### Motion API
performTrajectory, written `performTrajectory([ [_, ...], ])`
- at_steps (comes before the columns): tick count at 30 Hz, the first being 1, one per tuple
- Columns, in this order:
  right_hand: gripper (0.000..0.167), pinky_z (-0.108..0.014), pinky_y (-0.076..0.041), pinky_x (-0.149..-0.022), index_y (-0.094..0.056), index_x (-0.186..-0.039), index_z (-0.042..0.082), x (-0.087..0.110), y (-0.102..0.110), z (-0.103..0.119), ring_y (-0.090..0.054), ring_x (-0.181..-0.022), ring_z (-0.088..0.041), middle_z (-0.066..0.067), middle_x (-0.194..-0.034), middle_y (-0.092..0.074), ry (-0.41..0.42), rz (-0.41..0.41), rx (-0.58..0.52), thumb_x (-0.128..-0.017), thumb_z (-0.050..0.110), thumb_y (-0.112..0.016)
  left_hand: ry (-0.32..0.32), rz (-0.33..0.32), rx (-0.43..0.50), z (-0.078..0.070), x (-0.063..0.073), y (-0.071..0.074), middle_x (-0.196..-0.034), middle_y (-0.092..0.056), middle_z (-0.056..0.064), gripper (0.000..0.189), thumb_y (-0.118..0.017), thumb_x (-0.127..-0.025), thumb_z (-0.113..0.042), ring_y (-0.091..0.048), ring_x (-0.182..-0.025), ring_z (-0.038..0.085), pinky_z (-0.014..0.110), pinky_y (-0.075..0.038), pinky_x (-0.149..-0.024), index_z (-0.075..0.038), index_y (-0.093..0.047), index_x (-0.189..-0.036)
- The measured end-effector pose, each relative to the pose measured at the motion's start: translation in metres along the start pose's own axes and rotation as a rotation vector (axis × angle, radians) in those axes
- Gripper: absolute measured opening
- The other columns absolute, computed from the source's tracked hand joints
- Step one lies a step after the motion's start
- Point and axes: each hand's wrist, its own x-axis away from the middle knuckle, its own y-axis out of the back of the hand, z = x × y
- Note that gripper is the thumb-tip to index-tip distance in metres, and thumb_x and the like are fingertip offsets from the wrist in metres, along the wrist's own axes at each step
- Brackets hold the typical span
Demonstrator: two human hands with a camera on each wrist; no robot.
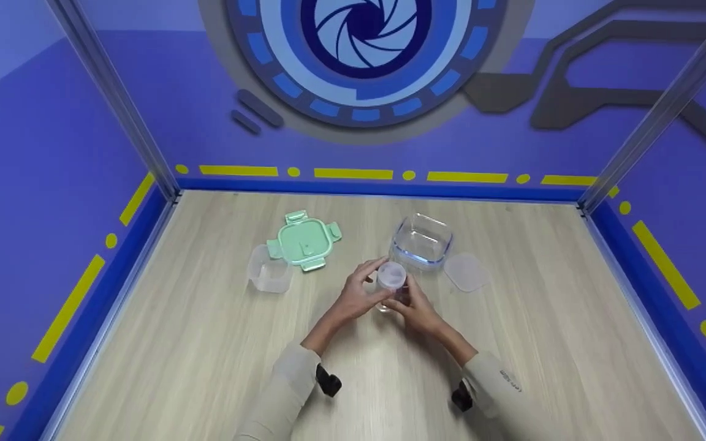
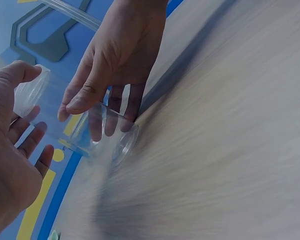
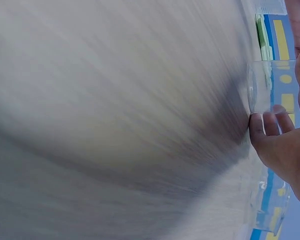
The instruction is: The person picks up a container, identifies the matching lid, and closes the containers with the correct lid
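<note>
A clear, round jar (image 2: 126,142) stands upright between my hands in the middle of the table. On top of it sits a translucent whitish lid (image 1: 391,274). My left hand (image 1: 356,295) holds this lid, thumb on one side and fingers on the other. Lower down, my right hand (image 1: 420,311) grips the jar's clear body, fingers curled round it close to the tabletop, as the right wrist view also shows. Just behind my right hand stands a square glass container (image 1: 423,242) without a lid.
To the right lies a translucent flat lid (image 1: 466,272). At the left, a green lid with clip flaps (image 1: 305,242) lies beside a translucent plastic container (image 1: 270,269), one flap over its rim. Printed panels (image 1: 353,153) wall the table (image 1: 206,355) at the back and sides.
</note>
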Motion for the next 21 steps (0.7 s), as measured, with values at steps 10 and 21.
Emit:
performTrajectory([
  [10,0.073,-0.055,-0.045,-0.112,-0.023,-0.156,0.000,0.003,0.004,-0.002,-0.052,-0.136,-0.041,-0.025,-0.151,-0.045,0.016,0.018,0.011,-0.099,0.012,-0.066,0.055,-0.080,-0.027,-0.011,0.005,-0.007,-0.145,-0.054,0.010,0.083,-0.083,-0.085,-0.031,-0.048,-0.134,0.027,0.051,-0.042,-0.108,-0.008,-0.042,-0.153],
  [21,0.072,-0.048,-0.049,-0.110,-0.021,-0.157,0.000,0.001,0.003,-0.001,-0.046,-0.142,-0.041,-0.027,-0.155,-0.040,0.029,0.040,-0.050,-0.100,0.007,-0.063,0.140,-0.321,-0.111,-0.022,0.006,-0.031,-0.131,-0.055,0.007,0.078,-0.091,-0.075,-0.034,-0.050,-0.125,0.021,0.041,-0.044,-0.106,-0.013,-0.047,-0.135],
])
